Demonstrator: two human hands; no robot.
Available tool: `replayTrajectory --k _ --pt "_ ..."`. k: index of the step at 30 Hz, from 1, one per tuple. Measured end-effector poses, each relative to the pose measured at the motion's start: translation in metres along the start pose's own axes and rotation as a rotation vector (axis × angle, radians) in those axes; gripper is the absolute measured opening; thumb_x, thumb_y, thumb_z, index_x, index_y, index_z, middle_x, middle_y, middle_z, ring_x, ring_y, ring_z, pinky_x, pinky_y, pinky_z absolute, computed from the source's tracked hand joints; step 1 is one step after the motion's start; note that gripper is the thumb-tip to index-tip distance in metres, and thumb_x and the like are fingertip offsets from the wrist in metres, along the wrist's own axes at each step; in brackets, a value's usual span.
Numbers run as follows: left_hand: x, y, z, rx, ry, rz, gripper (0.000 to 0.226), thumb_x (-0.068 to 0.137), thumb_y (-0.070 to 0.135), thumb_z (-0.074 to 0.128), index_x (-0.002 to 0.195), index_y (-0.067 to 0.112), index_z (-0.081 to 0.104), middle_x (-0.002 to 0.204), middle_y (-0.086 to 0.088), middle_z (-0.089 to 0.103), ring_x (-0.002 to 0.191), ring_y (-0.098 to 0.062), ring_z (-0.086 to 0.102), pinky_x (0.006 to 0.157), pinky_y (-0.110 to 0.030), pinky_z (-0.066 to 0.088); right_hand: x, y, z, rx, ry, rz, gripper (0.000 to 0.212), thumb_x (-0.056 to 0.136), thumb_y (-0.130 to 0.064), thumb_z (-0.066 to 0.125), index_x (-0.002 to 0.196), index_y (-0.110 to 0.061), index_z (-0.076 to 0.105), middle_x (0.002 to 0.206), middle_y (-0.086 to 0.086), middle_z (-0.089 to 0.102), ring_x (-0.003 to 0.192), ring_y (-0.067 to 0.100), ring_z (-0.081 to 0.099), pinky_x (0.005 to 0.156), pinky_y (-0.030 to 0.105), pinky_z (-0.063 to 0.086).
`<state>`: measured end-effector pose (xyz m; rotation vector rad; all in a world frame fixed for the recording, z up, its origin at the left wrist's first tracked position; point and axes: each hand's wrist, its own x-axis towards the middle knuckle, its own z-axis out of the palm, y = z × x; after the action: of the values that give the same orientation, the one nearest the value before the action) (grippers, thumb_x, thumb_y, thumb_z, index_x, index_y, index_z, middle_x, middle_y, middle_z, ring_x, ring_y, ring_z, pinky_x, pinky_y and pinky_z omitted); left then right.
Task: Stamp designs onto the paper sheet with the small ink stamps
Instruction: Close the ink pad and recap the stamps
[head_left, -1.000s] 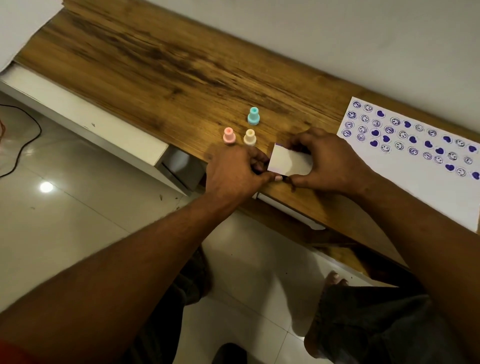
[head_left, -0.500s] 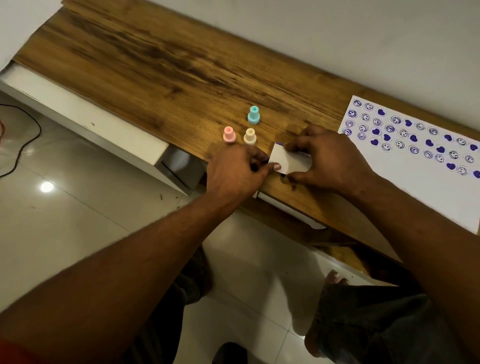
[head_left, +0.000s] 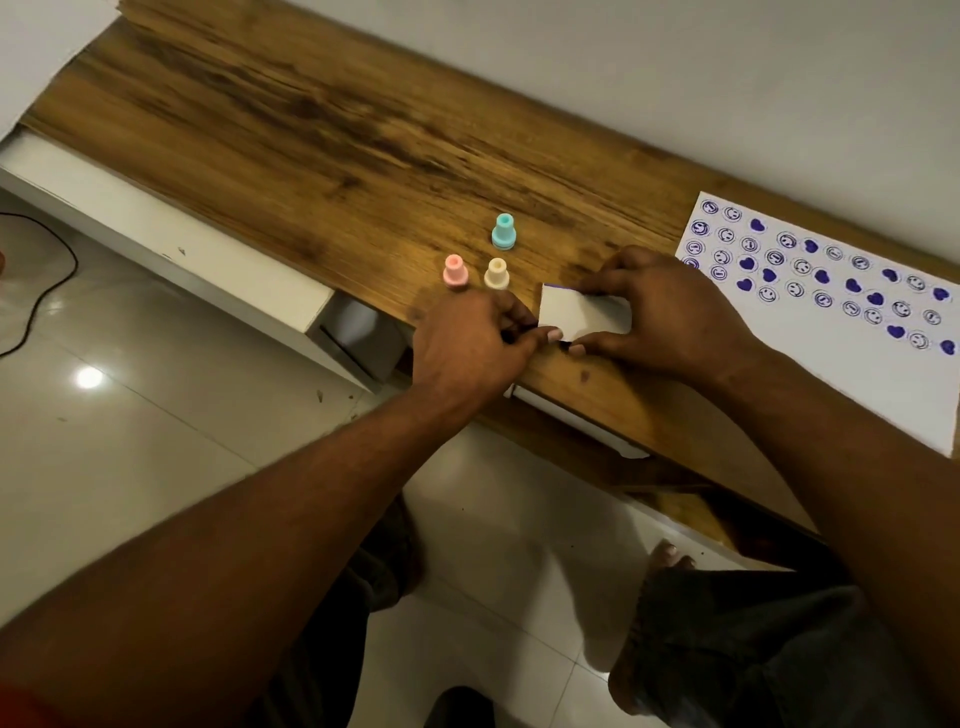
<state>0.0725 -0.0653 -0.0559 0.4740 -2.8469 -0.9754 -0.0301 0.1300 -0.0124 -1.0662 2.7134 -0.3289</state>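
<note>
Wooden table (head_left: 322, 130) is carrying my stamped paper sheet (head_left: 852, 332) at right; both my left hand (head_left: 467, 345) and right hand (head_left: 670, 317) are pinching a small white box (head_left: 582, 314), beside three stamps (head_left: 496, 257).

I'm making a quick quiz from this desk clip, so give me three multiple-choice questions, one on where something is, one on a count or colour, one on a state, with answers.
1. Where does the stamped paper sheet lie?
A. on the desk's right end
B. on the floor
C. under the three stamps

2. How many small stamps stand on the desk?
A. one
B. three
C. five

3. What are the hands doing?
A. both resting flat and empty
B. both holding a small white box
C. each pressing a stamp

Answers: 1 A, the sheet sits at the right of the wooden desk. 2 B, the teal stamp, pink stamp and cream stamp. 3 B, the left hand and right hand both grip the white box.
</note>
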Motion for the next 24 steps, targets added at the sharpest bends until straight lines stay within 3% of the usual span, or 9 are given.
replayTrajectory --k 7,9,12,16,20,24 --pt "-0.001 0.004 -0.003 0.0 -0.047 0.045 0.031 0.085 0.059 0.079 0.104 0.035 0.081 0.093 0.017 0.077 0.081 0.003 0.066 0.067 -0.019 0.05 0.003 0.005 -0.007 0.008 -0.052 -0.083 0.067 0.086 -0.044 0.079 0.147 -0.035 0.054 0.151 -0.002 0.051 0.139 0.026 0.044 0.106 0.045 0.043" --pt "-0.002 0.006 -0.003 0.0 -0.072 0.069 0.035 0.086 0.059 0.079 0.108 0.032 0.081 0.095 0.015 0.078 0.08 0.003 0.066 0.064 -0.017 0.046 0.0 0.009 -0.008 0.07 0.04 -0.039 0.066 0.082 -0.051 0.08 0.142 -0.033 0.059 0.147 -0.002 0.056 0.135 0.024 0.05 0.103 0.043 0.046" --pt "-0.003 0.009 -0.007 0.003 -0.092 0.101 0.036 0.087 0.058 0.078 0.111 0.03 0.081 0.099 0.013 0.079 0.084 0.001 0.066 0.064 -0.017 0.046 -0.005 0.011 -0.01 0.14 0.259 0.199 0.07 0.076 -0.075 0.071 0.131 -0.031 0.066 0.127 -0.003 0.066 0.11 0.016 0.062 0.083 0.033 0.048" --pt "0.002 0.01 -0.016 -0.01 -0.071 0.107 0.024 0.09 0.048 0.079 0.107 0.031 0.081 0.096 0.013 0.079 0.086 -0.001 0.069 0.072 -0.024 0.057 -0.007 -0.01 -0.002 0.046 0.218 0.334 0.102 0.063 -0.097 0.054 0.132 -0.023 0.062 0.123 0.002 0.069 0.109 0.023 0.066 0.079 0.035 0.053" --pt "0.008 0.007 -0.028 -0.018 0.0 0.114 0.017 0.088 0.041 0.08 0.101 0.031 0.082 0.087 0.016 0.075 0.075 0.002 0.064 0.067 -0.016 0.048 -0.006 -0.03 0.006 -0.049 0.181 0.365 0.119 0.06 -0.104 0.04 0.14 -0.016 0.052 0.13 0.012 0.062 0.112 0.032 0.063 0.087 0.043 0.055" --pt "0.015 -0.001 -0.041 -0.072 0.082 0.082 0.014 0.085 0.04 0.082 0.098 0.032 0.081 0.084 0.018 0.074 0.064 0.008 0.059 0.063 -0.016 0.047 0.003 -0.034 0.008 -0.132 0.079 0.38 0.118 0.062 -0.099 0.049 0.146 -0.016 0.045 0.139 0.012 0.055 0.122 0.033 0.057 0.097 0.049 0.051"
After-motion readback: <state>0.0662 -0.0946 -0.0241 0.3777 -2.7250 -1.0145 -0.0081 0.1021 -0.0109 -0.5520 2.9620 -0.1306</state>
